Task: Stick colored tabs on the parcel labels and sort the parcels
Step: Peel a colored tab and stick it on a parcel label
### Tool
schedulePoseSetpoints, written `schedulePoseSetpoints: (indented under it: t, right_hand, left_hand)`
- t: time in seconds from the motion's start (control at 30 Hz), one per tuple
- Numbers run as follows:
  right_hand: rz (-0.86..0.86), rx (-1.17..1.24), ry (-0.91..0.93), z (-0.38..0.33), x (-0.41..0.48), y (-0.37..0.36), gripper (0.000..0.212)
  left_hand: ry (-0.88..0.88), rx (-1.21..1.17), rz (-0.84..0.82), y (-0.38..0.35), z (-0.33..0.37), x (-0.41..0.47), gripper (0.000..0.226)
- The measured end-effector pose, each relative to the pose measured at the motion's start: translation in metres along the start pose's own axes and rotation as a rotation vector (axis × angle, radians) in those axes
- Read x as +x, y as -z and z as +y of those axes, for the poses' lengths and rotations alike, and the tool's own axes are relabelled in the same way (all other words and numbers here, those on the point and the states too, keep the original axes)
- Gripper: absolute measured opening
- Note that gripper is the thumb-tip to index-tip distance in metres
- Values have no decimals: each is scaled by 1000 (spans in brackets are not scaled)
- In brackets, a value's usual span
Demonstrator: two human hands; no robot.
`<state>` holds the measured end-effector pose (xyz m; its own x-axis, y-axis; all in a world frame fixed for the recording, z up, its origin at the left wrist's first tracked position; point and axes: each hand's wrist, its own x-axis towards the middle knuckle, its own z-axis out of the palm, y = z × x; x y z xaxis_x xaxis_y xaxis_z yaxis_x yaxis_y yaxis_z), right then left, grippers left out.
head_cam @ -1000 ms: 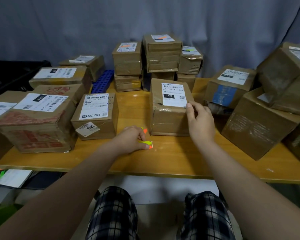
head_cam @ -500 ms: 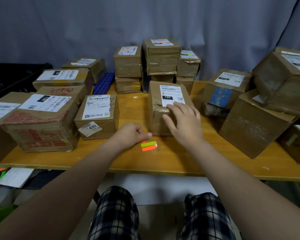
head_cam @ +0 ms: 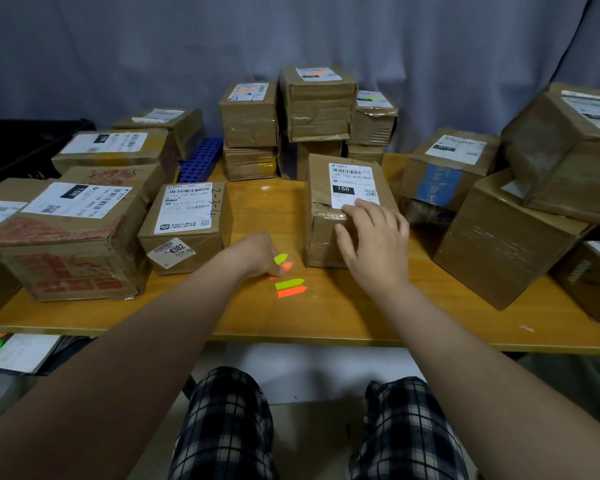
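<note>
Left hand (head_cam: pixel 257 254) has picked up and now pinches, curled, a green-and-orange tab pair (head_cam: pixel 282 262); 2 more tabs (head_cam: pixel 290 287) lie on the table (head_cam: pixel 326 317) beside it. Right hand (head_cam: pixel 374 242), fingers (head_cam: pixel 359 210) spread straight, steadies the 150 parcel (head_cam: pixel 323 237) below its untabbed label (head_cam: pixel 352 181), likely next for tabbing.

Brown cardboard parcels (head_cam: pixel 326 237) with white labels (head_cam: pixel 352 185) printed in black barcodes crowd a honey-yellow wooden table (head_cam: pixel 326 317) before a grey-blue curtain (head_cam: pixel 118 46). One parcel (head_cam: pixel 66 271) is stamped in faded red and another parcel (head_cam: pixel 437 183) is banded with blue tape. Tabs (head_cam: pixel 290 287) in neon yellow-green and neon orange lie paired on the wood, the same two colours show in a second pair just beside them, and orange and green also mark labels on the back stack. A bright blue rack (head_cam: pixel 201 160) patterned with a grid of holes sits near a black crate (head_cam: pixel 21 150), and below the table are shorts (head_cam: pixel 229 427) in black-and-white plaid.
</note>
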<state>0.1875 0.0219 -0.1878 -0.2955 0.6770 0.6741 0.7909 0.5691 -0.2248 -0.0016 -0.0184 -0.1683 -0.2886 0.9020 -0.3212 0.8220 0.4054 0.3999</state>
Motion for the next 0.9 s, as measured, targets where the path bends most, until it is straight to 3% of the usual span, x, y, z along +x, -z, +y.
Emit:
schedulePoseSetpoints:
  t: [0.23,0.37,0.47,0.57,0.67,0.77,0.9]
  right_hand:
    - [-54,53,-18,-15,8,-1,31]
    - [-94,116,-24,-31,33,2,34]
    - [-227,198,-75,-38,61,9,40]
    - [-297,636,-169,-46,77,11,30]
    - [-183,985,-231,-48,82,9,18]
    - [-168,1002,-251,-44,88,9,15]
    - [-176,968,-265,-36,99,9,17]
  left_hand:
    - [-189,-663,387,18,-2,-10,20]
    - [-257,-981,395,38,10,-17,19]
    - [-308,-967,391,48,18,-20,15]
    - [-373,-923,348,52,25,-19,12]
    - [-422,-898,264,54,31,-16,7]
    - [-450,-886,196,58,35,-13,14]
    - [-462,-828,251,61,40,-7,19]
